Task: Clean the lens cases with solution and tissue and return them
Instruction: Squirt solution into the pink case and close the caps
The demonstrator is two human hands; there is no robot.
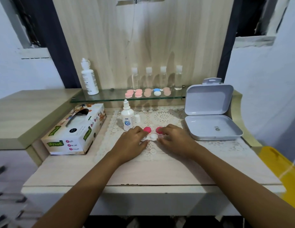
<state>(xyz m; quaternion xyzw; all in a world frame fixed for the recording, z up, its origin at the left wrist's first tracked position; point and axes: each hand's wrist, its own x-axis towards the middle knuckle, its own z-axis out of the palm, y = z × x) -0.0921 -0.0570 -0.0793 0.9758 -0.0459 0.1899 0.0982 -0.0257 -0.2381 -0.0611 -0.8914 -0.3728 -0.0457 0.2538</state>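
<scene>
Though apart, two red caps point(147, 129)

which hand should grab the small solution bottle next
Probably the left hand: the small solution bottle stands right behind its fingers, while the right hand sits across the lens case.

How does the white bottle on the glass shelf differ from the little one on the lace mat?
The shelf bottle is taller and slimmer; the small bottle is short and squat. The shelf bottle stands on the glass shelf, the small bottle on the lace mat, showing a blue logo. Both are white with nozzle tips.
</scene>
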